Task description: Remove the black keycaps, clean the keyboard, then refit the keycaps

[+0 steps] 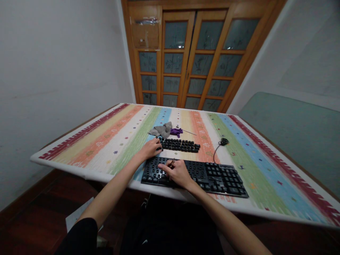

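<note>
A black keyboard [217, 177] lies along the near table edge. Keycaps still sit on its right side and bottom row, while much of the left and middle shows bare switches. Behind it, loose black keycaps [180, 145] are laid out in rows. My left hand [152, 148] is at the left end of these rows, fingertips closed on a keycap there. Over the keyboard's bare part, my right hand [178, 173] has curled fingers around a small dark thing [172, 163], too small to name; its thumb points left.
A grey cloth [162, 130] and a purple cloth [175, 132] lie behind the keycaps, with a thin rod [189, 132] beside them. A coiled cable [224, 141] lies behind the keyboard's right part. The striped tablecloth [106, 138] covers the table; wooden doors [183, 71] stand beyond.
</note>
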The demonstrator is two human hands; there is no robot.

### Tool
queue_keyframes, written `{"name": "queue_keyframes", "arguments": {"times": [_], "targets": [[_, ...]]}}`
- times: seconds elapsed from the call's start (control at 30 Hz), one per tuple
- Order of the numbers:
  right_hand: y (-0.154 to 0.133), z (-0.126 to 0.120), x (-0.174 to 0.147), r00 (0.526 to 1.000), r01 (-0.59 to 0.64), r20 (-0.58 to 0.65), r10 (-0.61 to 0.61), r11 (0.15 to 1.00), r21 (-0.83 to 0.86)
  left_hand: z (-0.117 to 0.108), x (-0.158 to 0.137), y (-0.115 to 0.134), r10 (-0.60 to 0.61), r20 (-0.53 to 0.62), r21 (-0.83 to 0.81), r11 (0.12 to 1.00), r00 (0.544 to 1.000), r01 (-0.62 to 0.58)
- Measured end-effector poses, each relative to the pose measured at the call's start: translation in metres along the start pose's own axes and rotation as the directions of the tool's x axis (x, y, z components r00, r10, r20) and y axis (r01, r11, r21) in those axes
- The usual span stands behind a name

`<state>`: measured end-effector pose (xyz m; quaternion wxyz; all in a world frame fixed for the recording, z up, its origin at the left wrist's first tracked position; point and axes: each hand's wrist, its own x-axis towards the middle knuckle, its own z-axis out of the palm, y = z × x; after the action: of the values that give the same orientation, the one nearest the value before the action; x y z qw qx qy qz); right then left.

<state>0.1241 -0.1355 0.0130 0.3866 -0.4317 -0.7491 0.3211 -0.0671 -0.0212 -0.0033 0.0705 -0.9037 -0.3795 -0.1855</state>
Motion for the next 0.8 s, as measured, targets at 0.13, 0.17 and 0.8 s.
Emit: {"name": "queue_keyframes", "arguments": {"times": [0.13,0.17,0.8], "targets": [[0.0001,0.0032,-0.0016,0.996,0.073,-0.037,-0.075,0.996,-0.051,0.0027,0.0001,-0.0021,0.006,-0.001,0.021,1.000,1.000,-0.006],[0.0001,0.0039,-0.0018,0.994,0.097,-0.044,-0.100,0.993,-0.068,0.0034,0.0003,-0.0023,0.005,-0.003,0.023,1.000,1.000,-0.005],[0.0025,0.0013,0.0040,0.991,-0.133,-0.014,0.134,0.989,0.068,0.0041,-0.0026,-0.0053,0.012,-0.009,-0.019,1.000,1.000,-0.012]]}}
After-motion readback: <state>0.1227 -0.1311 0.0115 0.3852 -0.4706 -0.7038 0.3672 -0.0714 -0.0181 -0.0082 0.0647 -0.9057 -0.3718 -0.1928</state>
